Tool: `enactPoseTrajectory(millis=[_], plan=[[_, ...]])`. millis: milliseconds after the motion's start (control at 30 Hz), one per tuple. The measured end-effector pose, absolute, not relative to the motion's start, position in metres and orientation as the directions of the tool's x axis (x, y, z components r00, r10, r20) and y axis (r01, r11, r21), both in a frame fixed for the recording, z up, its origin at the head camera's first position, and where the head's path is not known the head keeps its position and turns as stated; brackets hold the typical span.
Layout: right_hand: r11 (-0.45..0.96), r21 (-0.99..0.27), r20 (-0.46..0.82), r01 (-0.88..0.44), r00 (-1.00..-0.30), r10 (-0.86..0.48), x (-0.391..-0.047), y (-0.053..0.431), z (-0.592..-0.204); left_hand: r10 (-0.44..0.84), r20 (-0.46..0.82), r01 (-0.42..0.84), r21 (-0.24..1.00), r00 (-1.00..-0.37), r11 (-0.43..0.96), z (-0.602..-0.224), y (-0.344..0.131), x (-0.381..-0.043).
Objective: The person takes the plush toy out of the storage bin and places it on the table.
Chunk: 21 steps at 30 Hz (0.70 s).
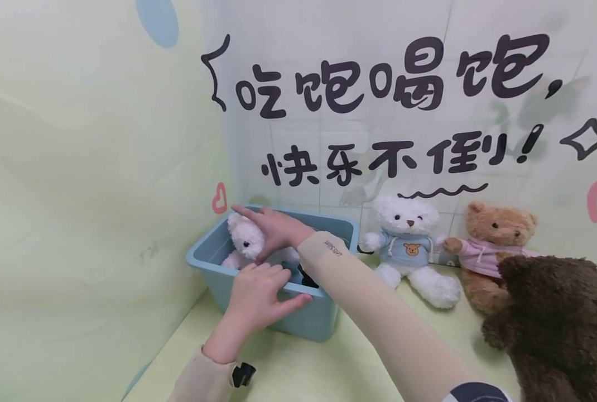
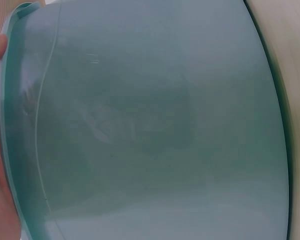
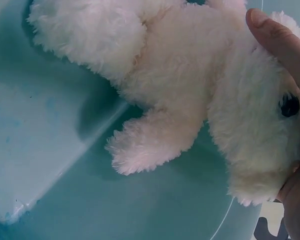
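Observation:
A fluffy white plush toy (image 1: 245, 243) with a dark eye is inside a blue-green plastic bin (image 1: 298, 318). My right hand (image 1: 278, 229) reaches into the bin and holds the toy by its head. In the right wrist view the thumb lies on one side of the head, with fingers at the other, and the toy's body (image 3: 165, 65) and limbs extend over the bin's interior. My left hand (image 1: 258, 296) grips the near rim, fingers over the edge and thumb stretched along the outside. The bin's outer wall (image 2: 155, 120) fills the left wrist view.
To the right of the bin sit a white teddy bear in a blue hoodie (image 1: 406, 248) and a tan bear in pink (image 1: 484, 251). Closer in, a dark brown plush (image 1: 554, 318) faces away. Printed cloth walls (image 1: 102, 167) stand to the left and behind.

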State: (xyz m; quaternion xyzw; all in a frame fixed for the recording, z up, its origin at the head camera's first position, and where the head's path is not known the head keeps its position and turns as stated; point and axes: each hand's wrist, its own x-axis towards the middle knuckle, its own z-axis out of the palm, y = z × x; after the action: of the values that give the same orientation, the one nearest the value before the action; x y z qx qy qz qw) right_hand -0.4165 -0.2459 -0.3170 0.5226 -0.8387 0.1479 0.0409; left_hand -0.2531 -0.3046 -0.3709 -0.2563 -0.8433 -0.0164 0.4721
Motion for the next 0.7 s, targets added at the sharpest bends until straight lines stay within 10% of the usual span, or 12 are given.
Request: enactPoseTrajectory(millis=[700], plan=[[0.421,-0.182,0.200,-0.889,-0.453,-0.869,-0.4169,-0.2451,-0.3141,0.402,0.802,0.444,-0.193,-0.443,0.875,-0.3729,-0.3056,-0.2551]])
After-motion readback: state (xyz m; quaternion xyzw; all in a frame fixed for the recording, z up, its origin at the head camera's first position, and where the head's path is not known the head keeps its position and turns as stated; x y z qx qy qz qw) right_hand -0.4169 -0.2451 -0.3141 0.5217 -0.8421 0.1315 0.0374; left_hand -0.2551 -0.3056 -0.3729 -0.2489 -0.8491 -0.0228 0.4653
